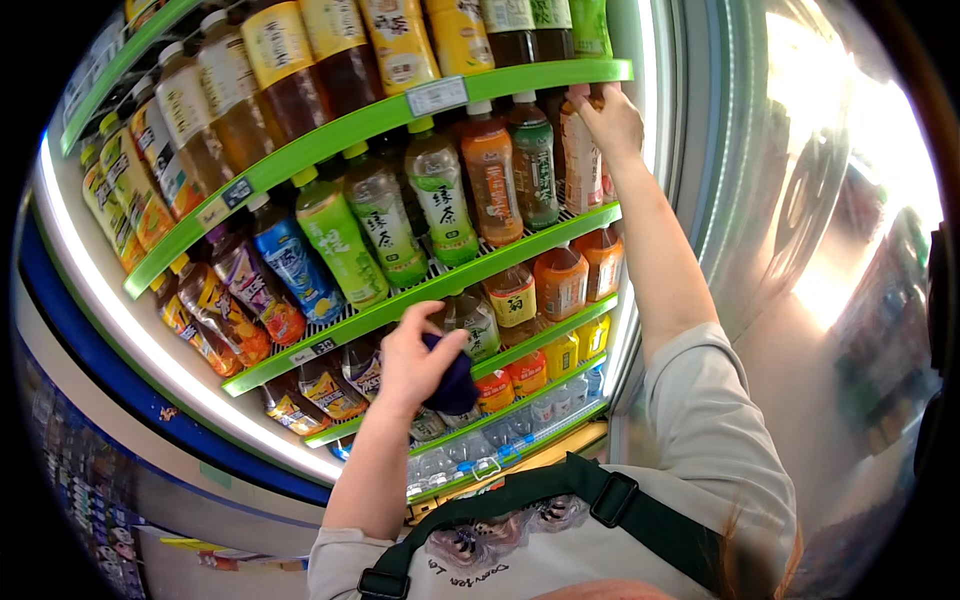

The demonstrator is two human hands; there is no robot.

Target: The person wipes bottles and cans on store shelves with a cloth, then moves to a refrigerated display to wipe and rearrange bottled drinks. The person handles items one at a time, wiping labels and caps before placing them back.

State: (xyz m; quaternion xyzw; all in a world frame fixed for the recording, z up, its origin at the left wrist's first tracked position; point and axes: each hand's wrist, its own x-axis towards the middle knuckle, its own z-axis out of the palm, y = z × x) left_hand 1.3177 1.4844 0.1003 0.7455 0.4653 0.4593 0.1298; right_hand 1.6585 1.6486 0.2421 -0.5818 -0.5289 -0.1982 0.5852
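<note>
My right hand (613, 124) reaches to the right end of a cooler shelf, its fingers at the pink cap of a milky-tea bottle (580, 161) that stands upright there; whether they grip the cap is unclear. A dark green-labelled bottle (533, 161) and an orange-labelled bottle (491, 180) stand left of it. My left hand (424, 356) holds a bunched dark purple cloth (454, 386) in front of the lower shelves. Behind the cloth stands a green tea bottle (474, 322), partly hidden.
Green shelf edges (420, 296) cross the drinks cooler, with more bottles above and below. A price tag (436, 97) sits on the upper edge. The glass door (750, 150) is at the right. Packs of water bottles (465, 450) fill the bottom. Stocked goods (82, 487) show at lower left.
</note>
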